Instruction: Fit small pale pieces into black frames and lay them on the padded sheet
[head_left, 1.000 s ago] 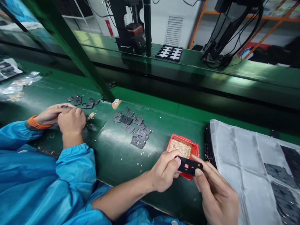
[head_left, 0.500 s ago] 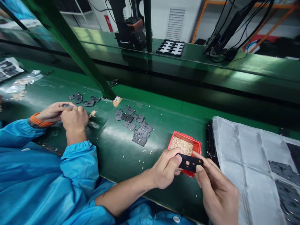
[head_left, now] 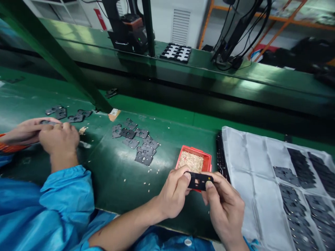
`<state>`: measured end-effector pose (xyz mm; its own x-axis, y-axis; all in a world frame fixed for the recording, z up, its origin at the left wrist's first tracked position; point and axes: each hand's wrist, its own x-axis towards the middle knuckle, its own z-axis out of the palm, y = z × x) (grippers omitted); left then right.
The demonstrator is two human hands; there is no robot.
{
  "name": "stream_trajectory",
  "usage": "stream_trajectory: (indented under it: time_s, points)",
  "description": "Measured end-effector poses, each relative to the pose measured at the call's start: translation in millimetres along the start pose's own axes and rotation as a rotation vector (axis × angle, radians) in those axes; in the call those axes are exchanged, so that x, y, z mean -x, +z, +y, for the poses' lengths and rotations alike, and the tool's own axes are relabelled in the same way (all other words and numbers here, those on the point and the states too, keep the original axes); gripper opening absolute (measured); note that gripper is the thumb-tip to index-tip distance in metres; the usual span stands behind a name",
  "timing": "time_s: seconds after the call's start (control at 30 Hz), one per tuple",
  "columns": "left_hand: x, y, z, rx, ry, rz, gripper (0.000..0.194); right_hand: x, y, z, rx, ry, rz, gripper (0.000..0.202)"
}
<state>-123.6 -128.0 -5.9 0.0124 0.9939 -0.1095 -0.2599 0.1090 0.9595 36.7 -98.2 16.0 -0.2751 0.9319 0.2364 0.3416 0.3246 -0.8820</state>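
Between my two hands is a flat black plastic plate (head_left: 200, 181) with small cut-outs and a small yellow patch near its right end. My left hand (head_left: 174, 191) pinches the plate's left end, thumb on top. My right hand (head_left: 225, 202) grips the right end, its thumb pressed beside the yellow patch. Just behind and beneath the plate stands a red bin (head_left: 206, 158) holding many tiny tan pieces (head_left: 191, 161). Left of the bin, several similar black plates (head_left: 143, 153) lie in a loose cluster on the green bench (head_left: 110, 177), with a few tan bits scattered nearby.
At the right, a white compartmented tray (head_left: 246, 167) holds rows of black plates (head_left: 295, 205). To the left, a co-worker's hands (head_left: 57, 137) hold a dark part. A slanted green post (head_left: 65, 76) meets the bench. Behind stand a black-and-white tray (head_left: 176, 52) and a black machine (head_left: 128, 33).
The view has swung right, showing more of the tray's plates. My right hand has closed in around the plate's right end, its index finger now less extended. Both hands still hold the plate.
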Motion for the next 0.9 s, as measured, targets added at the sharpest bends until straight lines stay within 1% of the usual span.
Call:
stream_trajectory:
  time_s: [0.13, 0.23, 0.37, 0.53, 0.7, 0.9]
  points:
    - [2.8, 0.1, -2.4, -0.049, 0.004, -0.021, 0.043, 0.2, 2.8, 1.6, -0.084, 0.054, 0.04, 0.015]
    - [3.8, 1.8, -2.9, -0.075, -0.013, -0.01, 0.043, -0.7, 4.2, 1.6, -0.116, 0.082, 0.059, 0.015]
    - [4.0, 3.4, -3.1, -0.09, -0.019, 0.014, 0.044, -1.9, 3.6, 0.2, -0.123, 0.082, 0.022, 0.018]
    - [4.6, 2.6, -5.4, -0.095, -0.021, -0.005, 0.044, -3.9, 0.9, -2.2, -0.139, 0.073, -0.021, 0.019]
    - [4.9, 0.7, -4.9, -0.164, 0.018, -0.023, 0.044, -3.6, 1.1, -0.1, -0.153, 0.105, 0.001, 0.019]
    - [6.1, -1.8, -1.0, -0.301, 0.108, -0.071, 0.04, -2.1, 3.0, 3.2, -0.199, 0.142, 0.046, 0.023]
